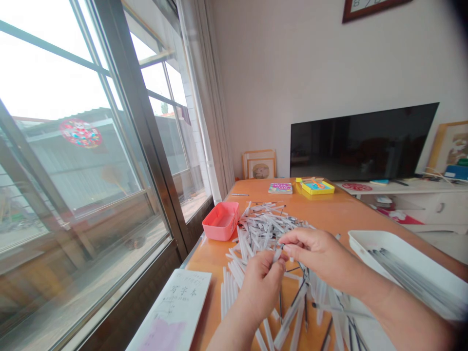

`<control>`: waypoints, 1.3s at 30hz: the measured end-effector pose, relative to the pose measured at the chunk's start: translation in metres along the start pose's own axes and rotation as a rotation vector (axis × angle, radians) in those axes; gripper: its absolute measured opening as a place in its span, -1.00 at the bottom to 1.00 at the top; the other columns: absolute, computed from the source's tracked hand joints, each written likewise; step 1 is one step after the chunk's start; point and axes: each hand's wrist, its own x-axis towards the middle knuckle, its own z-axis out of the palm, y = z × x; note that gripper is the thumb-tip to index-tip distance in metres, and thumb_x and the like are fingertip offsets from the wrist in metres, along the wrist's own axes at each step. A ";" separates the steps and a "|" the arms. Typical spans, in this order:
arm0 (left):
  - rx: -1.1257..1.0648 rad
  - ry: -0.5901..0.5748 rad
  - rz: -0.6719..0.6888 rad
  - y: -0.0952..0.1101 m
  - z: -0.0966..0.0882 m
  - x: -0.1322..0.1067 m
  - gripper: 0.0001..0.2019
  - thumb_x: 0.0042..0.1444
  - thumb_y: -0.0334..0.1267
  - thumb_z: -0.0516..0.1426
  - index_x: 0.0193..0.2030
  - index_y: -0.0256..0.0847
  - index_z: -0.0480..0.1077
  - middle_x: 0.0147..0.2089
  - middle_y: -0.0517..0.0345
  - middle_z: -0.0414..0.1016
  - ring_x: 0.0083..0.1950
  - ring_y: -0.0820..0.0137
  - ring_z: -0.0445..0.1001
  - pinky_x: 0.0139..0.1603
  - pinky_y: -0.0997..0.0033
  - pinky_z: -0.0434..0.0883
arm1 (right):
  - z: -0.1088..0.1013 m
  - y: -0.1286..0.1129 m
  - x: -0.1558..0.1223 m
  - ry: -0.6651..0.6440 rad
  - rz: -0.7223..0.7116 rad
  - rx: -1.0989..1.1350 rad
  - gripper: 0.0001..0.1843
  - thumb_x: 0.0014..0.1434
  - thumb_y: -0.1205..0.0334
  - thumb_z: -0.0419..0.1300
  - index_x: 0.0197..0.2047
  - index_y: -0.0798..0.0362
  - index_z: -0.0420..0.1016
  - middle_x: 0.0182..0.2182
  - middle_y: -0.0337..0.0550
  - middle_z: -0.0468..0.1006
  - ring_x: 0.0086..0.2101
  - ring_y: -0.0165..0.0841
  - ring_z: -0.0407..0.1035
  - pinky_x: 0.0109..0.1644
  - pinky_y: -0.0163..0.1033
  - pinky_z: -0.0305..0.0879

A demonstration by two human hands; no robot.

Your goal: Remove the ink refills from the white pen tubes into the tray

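Note:
In the middle of the head view my left hand (261,282) is closed around a whitish translucent pen barrel (278,253). The fingers of my right hand (316,251) pinch a small dark part at the barrel's upper end; whether it is a tip or a refill I cannot tell. Both hands are above a loose pile of pen barrels (263,233), mixed with thin black refills (281,307). More barrels lie in a rough row to the left of my left hand and under my right forearm.
A pink plastic box (220,222) stands left of the pile. At the right, a white tray (360,239) holds several pens or refills. A writing booklet (175,302) lies front left by the window. Toward the back are a colourful booklet (280,188) and a yellow box (316,186).

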 end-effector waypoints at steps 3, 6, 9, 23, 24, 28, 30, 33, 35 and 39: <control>0.028 0.005 0.013 0.001 -0.001 0.000 -0.69 0.29 -0.14 0.04 -0.46 -0.20 0.20 -0.45 0.27 0.15 -0.36 0.46 0.14 -0.34 0.41 0.05 | 0.000 0.001 0.000 -0.014 -0.003 0.001 -0.80 0.22 0.22 0.19 -0.14 -0.06 0.62 -0.25 -0.28 0.67 -0.21 -0.31 0.54 -0.13 -0.27 0.41; 0.035 0.006 0.030 0.004 -0.001 0.000 -0.69 0.29 -0.14 0.03 -0.47 -0.19 0.18 -0.45 0.27 0.14 -0.36 0.45 0.13 -0.34 0.41 0.05 | 0.000 0.000 0.000 -0.016 -0.002 0.006 -0.79 0.22 0.22 0.19 -0.13 -0.06 0.63 -0.25 -0.26 0.68 -0.21 -0.29 0.54 -0.13 -0.25 0.42; 0.041 0.006 0.043 0.006 -0.001 -0.001 -0.69 0.29 -0.14 0.02 -0.47 -0.19 0.19 -0.45 0.26 0.15 -0.36 0.45 0.14 -0.34 0.42 0.05 | 0.000 0.000 0.000 -0.024 -0.006 0.007 -0.79 0.21 0.21 0.19 -0.14 -0.07 0.65 -0.25 -0.24 0.69 -0.21 -0.26 0.55 -0.12 -0.23 0.43; 0.037 -0.010 0.057 0.008 -0.002 -0.002 -0.70 0.27 -0.18 0.04 -0.48 -0.19 0.18 -0.45 0.28 0.15 -0.36 0.46 0.14 -0.34 0.43 0.07 | 0.000 0.003 0.001 -0.067 0.003 -0.042 -0.81 0.21 0.16 0.20 -0.19 -0.10 0.65 -0.28 -0.24 0.69 -0.22 -0.22 0.55 -0.10 -0.18 0.43; 0.035 -0.016 0.054 0.008 -0.002 -0.002 -0.71 0.27 -0.18 0.04 -0.48 -0.20 0.19 -0.45 0.28 0.16 -0.36 0.45 0.15 -0.34 0.43 0.07 | 0.000 0.004 0.001 -0.078 0.007 -0.043 -0.82 0.20 0.16 0.21 -0.20 -0.10 0.65 -0.29 -0.24 0.69 -0.22 -0.22 0.55 -0.10 -0.18 0.43; 0.065 -0.027 0.047 0.004 -0.002 -0.002 -0.70 0.27 -0.16 0.04 -0.48 -0.19 0.22 -0.46 0.28 0.17 -0.36 0.44 0.19 -0.35 0.41 0.05 | -0.001 0.007 0.000 -0.110 0.022 -0.023 -0.79 0.22 0.13 0.20 -0.16 -0.09 0.66 -0.28 -0.24 0.69 -0.24 -0.23 0.55 -0.14 -0.20 0.43; 0.089 -0.010 0.064 0.001 -0.001 -0.002 -0.69 0.27 -0.16 0.05 -0.49 -0.19 0.20 -0.47 0.28 0.18 -0.37 0.44 0.19 -0.36 0.40 0.04 | -0.001 0.008 0.000 -0.125 0.029 -0.011 -0.78 0.22 0.12 0.20 -0.17 -0.08 0.66 -0.30 -0.24 0.69 -0.27 -0.24 0.54 -0.18 -0.22 0.43; 0.110 -0.002 0.098 -0.001 0.000 -0.003 -0.71 0.27 -0.18 0.04 -0.48 -0.19 0.21 -0.46 0.26 0.22 -0.36 0.43 0.20 -0.35 0.40 0.04 | -0.002 0.009 -0.001 -0.159 0.039 0.013 -0.80 0.22 0.13 0.19 -0.21 -0.07 0.65 -0.34 -0.24 0.68 -0.29 -0.26 0.53 -0.23 -0.25 0.41; 0.107 -0.007 0.115 -0.001 0.001 -0.003 -0.72 0.28 -0.20 0.04 -0.47 -0.18 0.22 -0.46 0.26 0.24 -0.36 0.43 0.20 -0.35 0.40 0.05 | -0.003 0.008 -0.002 -0.167 0.036 0.005 -0.80 0.22 0.14 0.18 -0.24 -0.05 0.64 -0.37 -0.25 0.66 -0.31 -0.28 0.51 -0.26 -0.27 0.39; 0.102 -0.012 0.130 -0.002 0.002 -0.004 -0.72 0.28 -0.20 0.03 -0.47 -0.17 0.19 -0.46 0.25 0.21 -0.37 0.42 0.18 -0.35 0.41 0.06 | -0.003 0.008 -0.003 -0.166 0.025 -0.112 -0.80 0.25 0.14 0.15 -0.32 -0.03 0.58 -0.45 -0.27 0.58 -0.38 -0.33 0.42 -0.35 -0.30 0.27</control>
